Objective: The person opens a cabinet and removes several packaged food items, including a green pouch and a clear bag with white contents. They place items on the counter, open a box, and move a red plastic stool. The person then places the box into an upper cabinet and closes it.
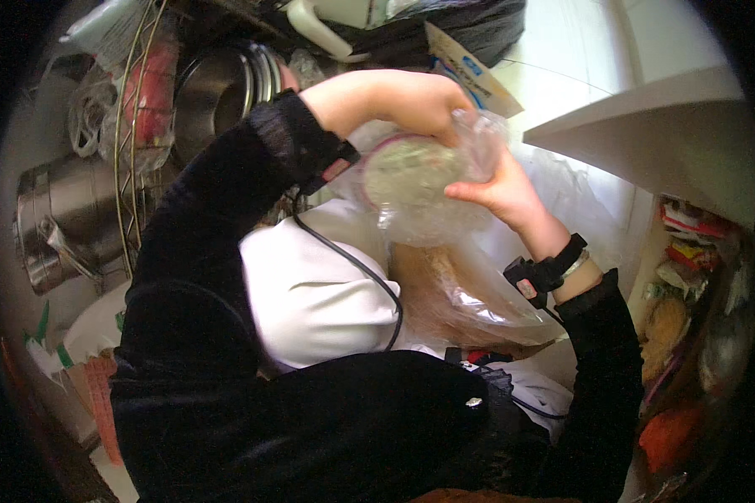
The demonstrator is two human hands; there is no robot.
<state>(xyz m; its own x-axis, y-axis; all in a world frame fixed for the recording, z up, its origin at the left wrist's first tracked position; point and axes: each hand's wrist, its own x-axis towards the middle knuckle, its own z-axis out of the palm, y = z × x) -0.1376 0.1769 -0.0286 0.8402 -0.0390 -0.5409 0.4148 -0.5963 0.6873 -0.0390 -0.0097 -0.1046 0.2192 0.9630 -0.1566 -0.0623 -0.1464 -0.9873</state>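
Note:
In front of my knees is a clear plastic bag point(478, 141) with a gathered top. It holds or covers something round and pale green point(415, 166) with a pink edge; blur hides what it is. My left hand point(418, 104) reaches over from the far side, its fingers closed on the bag's bunched plastic. Opposite it, my right hand point(509, 188) grips the same plastic, with its thumb extended across the near side. Below both hands lies a larger clear plastic bag point(472, 302) with brown contents, close against my white trousers point(321, 289).
Metal pots point(217, 94) and a steel canister point(69, 220) stand on the left behind a wire rack point(129, 126). A printed paper packet point(472, 72) is beyond my hands. A pale panel's corner point(541, 133) juts in from the right, above several packaged goods point(692, 251).

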